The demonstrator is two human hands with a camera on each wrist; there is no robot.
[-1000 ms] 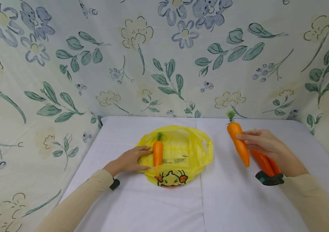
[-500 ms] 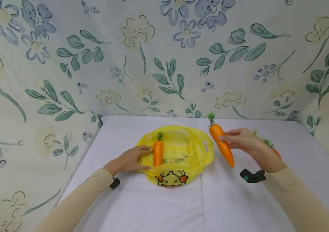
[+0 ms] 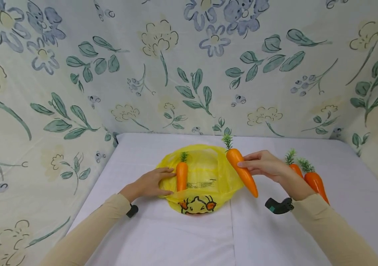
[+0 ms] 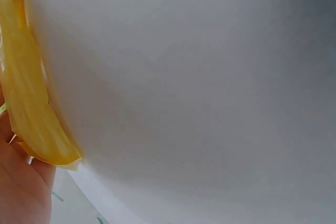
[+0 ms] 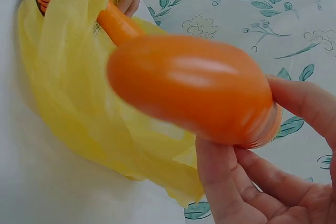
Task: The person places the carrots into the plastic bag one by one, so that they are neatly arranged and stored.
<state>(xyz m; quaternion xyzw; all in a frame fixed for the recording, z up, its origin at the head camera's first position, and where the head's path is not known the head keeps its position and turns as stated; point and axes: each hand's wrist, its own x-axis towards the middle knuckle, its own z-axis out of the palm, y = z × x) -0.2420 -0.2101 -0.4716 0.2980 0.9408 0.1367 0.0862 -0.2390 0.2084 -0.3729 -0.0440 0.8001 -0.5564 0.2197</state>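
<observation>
A yellow plastic bag point(image 3: 227, 190) with a cartoon face lies mouth-open on the white-covered table. One orange carrot point(image 3: 182, 173) with a green tuft, shiny like plastic, is inside at its left. My left hand point(image 3: 147, 183) rests at the bag's left rim, thumb and fingers spread; the left wrist view shows the yellow film against it. Between thumb and fingertips, my right hand point(image 3: 269, 166) pinches another carrot point(image 3: 247, 181), raised with its tuft up and its tip toward lower right. This carrot overlaps the bag's right side in the head view.
Two more carrots, one at the front point(image 3: 314, 183) and one partly behind my wrist point(image 3: 296, 169), lie on the table at the right. A floral cloth point(image 3: 189, 74) hangs behind the table point(image 3: 189, 240). Black wrist cameras sit under both cuffs.
My right hand has carried the carrot leftward from the right side to the bag's right edge, uncovering the two carrots on the table. My left hand and the bag stay put.
</observation>
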